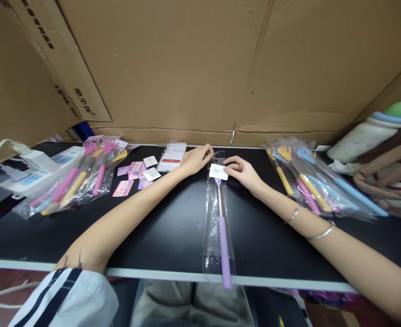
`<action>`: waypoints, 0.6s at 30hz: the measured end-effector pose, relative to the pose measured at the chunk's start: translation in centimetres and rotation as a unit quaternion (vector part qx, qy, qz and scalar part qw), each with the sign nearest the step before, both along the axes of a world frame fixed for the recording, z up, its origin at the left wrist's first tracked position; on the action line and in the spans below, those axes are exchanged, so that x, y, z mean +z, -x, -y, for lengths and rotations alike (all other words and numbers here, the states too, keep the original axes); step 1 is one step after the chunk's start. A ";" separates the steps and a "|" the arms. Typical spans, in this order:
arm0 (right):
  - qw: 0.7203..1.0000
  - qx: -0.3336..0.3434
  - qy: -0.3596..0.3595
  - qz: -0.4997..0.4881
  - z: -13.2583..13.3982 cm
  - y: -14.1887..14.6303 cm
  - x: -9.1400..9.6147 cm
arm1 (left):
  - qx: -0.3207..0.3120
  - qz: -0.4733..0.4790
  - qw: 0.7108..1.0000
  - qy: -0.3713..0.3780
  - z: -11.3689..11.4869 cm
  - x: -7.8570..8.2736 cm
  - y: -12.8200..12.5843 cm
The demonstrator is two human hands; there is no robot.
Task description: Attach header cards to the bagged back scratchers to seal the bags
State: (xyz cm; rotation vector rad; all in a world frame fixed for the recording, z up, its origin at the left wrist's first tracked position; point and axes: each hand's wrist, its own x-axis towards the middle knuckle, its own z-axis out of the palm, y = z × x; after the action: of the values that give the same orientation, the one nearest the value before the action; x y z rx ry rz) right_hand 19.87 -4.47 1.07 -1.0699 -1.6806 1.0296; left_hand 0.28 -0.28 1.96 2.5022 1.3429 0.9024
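Note:
A clear plastic bag [211, 227] lies lengthwise on the black table [166, 227], holding a back scratcher with a purple handle [223, 250] that sticks out past the table's near edge. A white label [218, 171] sits at the bag's far end. My left hand [197, 159] rests at the bag's top left corner, fingers curled and pinched on the bag's edge. My right hand [241, 170] lies just right of the label, its thumb and fingers pressing the label and bag top.
A pile of bagged scratchers [81, 179] lies at left beside a white power strip [37, 170]. Pink cards and white labels [137, 175] and a phone [172, 156] lie behind my left arm. More bagged scratchers [309, 181] lie right, near a bottle [367, 134]. Cardboard wall behind.

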 end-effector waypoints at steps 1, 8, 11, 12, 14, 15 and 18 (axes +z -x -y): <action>1.000 0.001 0.001 0.003 0.1 0.1 0.0 | 0.008 0.033 0.999 0.019 -0.1 -0.1 0.0; 1.000 0.011 -0.016 0.012 1.0 1.0 0.1 | 0.004 0.187 0.978 0.095 -1.0 -1.5 0.1; 1.000 0.019 -0.018 0.008 1.3 1.3 0.1 | -0.004 0.234 0.967 0.099 -1.1 -1.9 -0.1; 1.000 0.020 -0.019 0.006 1.4 1.4 0.1 | -0.013 0.250 0.962 0.104 -1.1 -1.9 -0.2; 1.000 0.014 -0.018 0.000 1.6 1.5 0.1 | -0.033 0.282 0.952 0.113 -0.9 -1.7 -0.4; 1.000 0.010 -0.018 -0.002 1.7 1.6 0.1 | -0.039 0.295 0.947 0.116 -0.8 -1.7 -0.5; 1.000 -0.003 -0.017 -0.005 1.8 1.7 0.2 | -0.044 0.324 0.937 0.120 -0.6 -1.4 -0.6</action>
State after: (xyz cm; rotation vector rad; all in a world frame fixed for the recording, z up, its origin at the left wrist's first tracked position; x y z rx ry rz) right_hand 18.16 -6.28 1.25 -1.0444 -1.6807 0.9979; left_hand 0.91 0.31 0.58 1.8173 1.0288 1.2960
